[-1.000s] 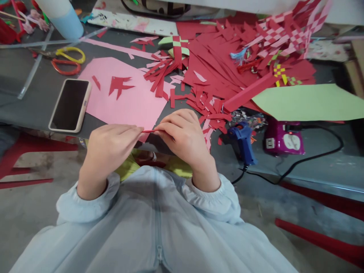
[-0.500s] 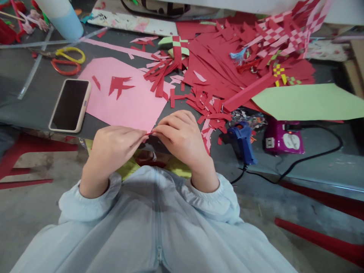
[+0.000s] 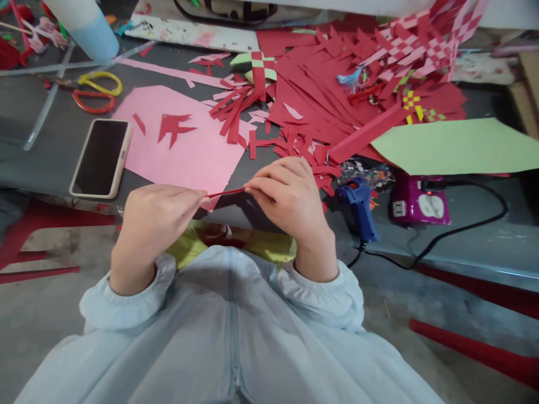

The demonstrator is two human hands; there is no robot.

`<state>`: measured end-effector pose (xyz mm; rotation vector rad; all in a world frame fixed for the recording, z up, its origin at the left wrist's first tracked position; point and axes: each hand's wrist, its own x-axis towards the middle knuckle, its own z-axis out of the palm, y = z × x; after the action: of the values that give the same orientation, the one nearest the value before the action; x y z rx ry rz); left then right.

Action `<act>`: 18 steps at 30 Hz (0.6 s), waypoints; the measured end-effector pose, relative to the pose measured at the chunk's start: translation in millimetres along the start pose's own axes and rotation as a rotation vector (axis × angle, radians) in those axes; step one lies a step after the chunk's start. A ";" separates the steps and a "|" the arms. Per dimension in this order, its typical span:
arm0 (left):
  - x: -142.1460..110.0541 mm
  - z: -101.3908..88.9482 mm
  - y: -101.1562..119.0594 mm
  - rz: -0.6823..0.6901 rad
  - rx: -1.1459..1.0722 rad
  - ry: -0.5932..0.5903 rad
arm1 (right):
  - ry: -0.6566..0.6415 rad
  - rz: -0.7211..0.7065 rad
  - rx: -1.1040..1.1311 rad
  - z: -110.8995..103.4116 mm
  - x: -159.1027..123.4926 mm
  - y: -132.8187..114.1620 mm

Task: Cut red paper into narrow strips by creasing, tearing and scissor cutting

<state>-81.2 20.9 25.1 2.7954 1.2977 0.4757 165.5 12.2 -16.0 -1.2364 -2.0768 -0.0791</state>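
Note:
A narrow red paper strip (image 3: pixel 227 192) stretches between my two hands above the table's front edge. My left hand (image 3: pixel 162 216) pinches its left end between thumb and fingers. The right end is gripped by the fingertips of my right hand (image 3: pixel 290 193). Just beyond the strip lies a large pink paper sheet (image 3: pixel 193 163). On that sheet rest a red paper fish shape (image 3: pixel 172 127) and a small red paper piece (image 3: pixel 139 124).
Left of the sheet are a phone (image 3: pixel 101 159) and scissors (image 3: pixel 96 92). A heap of red paper (image 3: pixel 311 95) covers the table's middle and back. To the right are a blue glue gun (image 3: pixel 359 207), a purple power box (image 3: pixel 421 200) with a black cord, and green paper (image 3: pixel 458 147).
My hands have drawn apart, the left going left and the right going right. More of the red strip now shows between them.

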 end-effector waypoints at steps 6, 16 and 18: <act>-0.9 -5.3 -2.6 0.013 0.211 0.094 | 0.094 0.024 -0.013 -6.8 -2.8 7.4; 0.6 0.2 13.2 -0.068 0.091 0.271 | 0.069 0.382 0.341 0.6 -1.1 -17.0; 2.9 0.7 18.0 -0.030 0.070 0.295 | 0.096 0.437 0.431 4.1 1.4 -20.3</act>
<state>-65.8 11.4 27.8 2.8388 1.4288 0.8864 146.8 3.9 -12.4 -1.3443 -1.5880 0.4748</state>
